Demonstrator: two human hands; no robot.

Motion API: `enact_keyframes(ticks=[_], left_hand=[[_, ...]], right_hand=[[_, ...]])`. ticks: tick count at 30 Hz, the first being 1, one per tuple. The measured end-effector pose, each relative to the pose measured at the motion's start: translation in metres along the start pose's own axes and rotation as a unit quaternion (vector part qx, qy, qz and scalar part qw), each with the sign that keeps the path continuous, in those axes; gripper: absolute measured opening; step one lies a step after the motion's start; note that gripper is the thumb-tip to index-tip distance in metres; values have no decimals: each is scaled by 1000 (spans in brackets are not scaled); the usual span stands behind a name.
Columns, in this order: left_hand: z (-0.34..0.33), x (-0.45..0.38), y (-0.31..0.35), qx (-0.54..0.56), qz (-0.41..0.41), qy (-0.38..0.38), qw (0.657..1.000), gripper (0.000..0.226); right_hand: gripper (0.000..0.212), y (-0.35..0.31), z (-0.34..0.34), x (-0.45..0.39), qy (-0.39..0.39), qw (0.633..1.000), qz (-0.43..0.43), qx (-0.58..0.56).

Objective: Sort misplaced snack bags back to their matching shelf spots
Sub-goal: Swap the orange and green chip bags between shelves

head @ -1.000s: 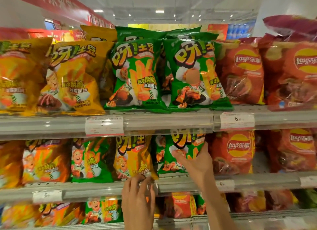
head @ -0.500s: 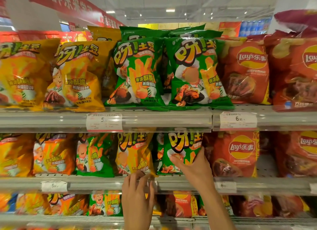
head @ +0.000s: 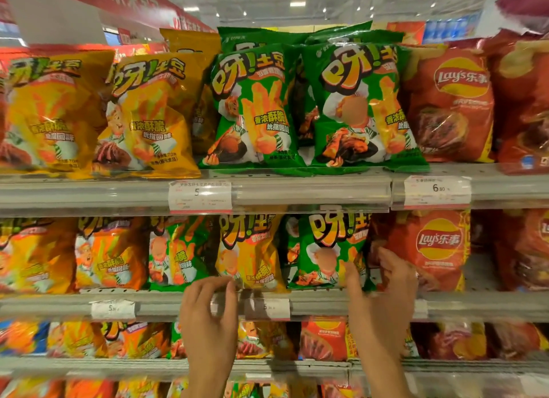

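Right hand [head: 386, 281] gripping the green bag [head: 326, 249] by its right edge — left hand [head: 208, 308] loose-fingered, just below the yellow bag [head: 249, 252].

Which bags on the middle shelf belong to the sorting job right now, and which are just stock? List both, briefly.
In the job:
- green bag, gripped at its lower right edge by the right hand
- yellow bag, its bottom corner at the left hand
- green bag among the yellow ones

Just stock:
- red Lay's bag
- top-shelf green bags
- price tags
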State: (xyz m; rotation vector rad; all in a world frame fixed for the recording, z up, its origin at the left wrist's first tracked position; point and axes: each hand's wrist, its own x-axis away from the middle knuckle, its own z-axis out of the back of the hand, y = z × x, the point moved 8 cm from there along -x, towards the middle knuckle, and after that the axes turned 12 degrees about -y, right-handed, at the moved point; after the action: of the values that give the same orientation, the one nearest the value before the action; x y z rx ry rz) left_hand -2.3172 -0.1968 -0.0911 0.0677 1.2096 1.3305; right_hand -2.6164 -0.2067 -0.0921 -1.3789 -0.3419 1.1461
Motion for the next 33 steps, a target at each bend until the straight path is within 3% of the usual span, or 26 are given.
enact_keyframes(ticks=[3,7,10,14,19,26,29,33], left_hand=[[29,-16,-25,29,37,42,998,12],[59,-42,-64,32,87,35,995,30],[67,-61,-88,46,102,-11,994,56],[53,-79,-120,126,156,-127,971,88],[36,-97,-139,170,169,-243,940,121],[16,-112,-161,190,216,-355,889,127],[12,-114,-163,180,218,-376,883,126],[13,-117,-159,179,205,-367,890,123]], right_hand=[[45,-22,-21,19,6,999,30,-38],[39,-44,-73,34,-45,997,32,-62],[64,-46,-116,39,-117,990,-11,-74],[104,-41,-162,37,-188,980,-50,-29],[121,-34,-195,27,-248,962,-100,-46],[94,-23,-198,16,-255,960,-112,-12],[100,-26,-197,16,-249,964,-98,6],[86,-31,-196,17,-243,968,-69,-5]])
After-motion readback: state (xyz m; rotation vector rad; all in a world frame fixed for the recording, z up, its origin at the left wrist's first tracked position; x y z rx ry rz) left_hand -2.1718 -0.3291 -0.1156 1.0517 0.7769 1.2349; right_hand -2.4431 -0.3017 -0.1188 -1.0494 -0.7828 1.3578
